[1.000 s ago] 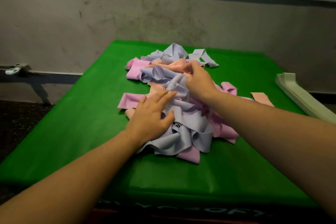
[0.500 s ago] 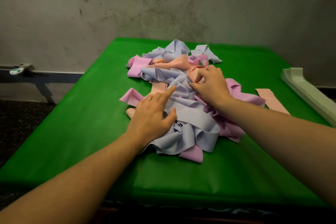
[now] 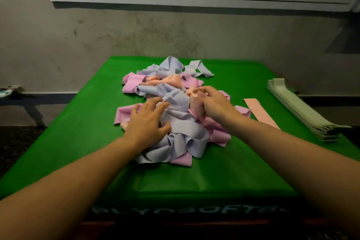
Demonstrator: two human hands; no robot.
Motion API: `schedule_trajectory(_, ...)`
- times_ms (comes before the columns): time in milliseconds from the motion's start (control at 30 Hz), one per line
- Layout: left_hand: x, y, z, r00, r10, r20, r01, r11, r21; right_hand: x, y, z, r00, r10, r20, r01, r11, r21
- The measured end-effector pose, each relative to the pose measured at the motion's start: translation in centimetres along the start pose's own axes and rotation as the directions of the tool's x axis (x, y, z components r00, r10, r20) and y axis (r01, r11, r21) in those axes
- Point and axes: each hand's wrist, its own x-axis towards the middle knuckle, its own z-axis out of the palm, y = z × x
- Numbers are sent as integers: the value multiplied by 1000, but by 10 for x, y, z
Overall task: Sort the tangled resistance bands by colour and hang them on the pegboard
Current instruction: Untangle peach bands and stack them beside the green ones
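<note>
My right hand (image 3: 212, 103) pinches a peach band (image 3: 195, 101) at the heap's right centre, the fold standing roughly upright just left of my fingers; my left hand (image 3: 148, 122), fingers spread flat, presses the lavender bands (image 3: 187, 132) beside it. The tangled heap (image 3: 175, 111) on the green table (image 3: 81, 132) mixes three colours, individual bands uncountable. One peach strip (image 3: 259, 112) lies flat to the right, near one stack of pale green bands (image 3: 300, 109).

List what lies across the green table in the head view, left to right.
pink band end → left hand → right hand → flat peach band → stack of pale green bands.
</note>
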Motion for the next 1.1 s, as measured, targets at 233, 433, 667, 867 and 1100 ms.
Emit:
schedule_trajectory(233,-9,62,-39,995,97,38,-78,936,-342,-27,-6,-12,923,270,273,-354,874,334)
schedule_trajectory(433,-28,87,-32,992,110,60,-76,908,-411,-50,-5,-16,931,249,268,-338,865,372)
schedule_trajectory(667,-38,97,-30,992,53,118,27,809,-587,-89,-13,-42,976,113,187,-187,876,444)
schedule_trajectory(867,-47,120,-40,997,-16,-70,-41,675,-737,-126,-30,-72,988,36,152,-125,768,628)
schedule_trajectory(1100,-58,146,-68,962,-167,214,259,329,-908,-166,-36,-93,979,93,180,-198,640,742)
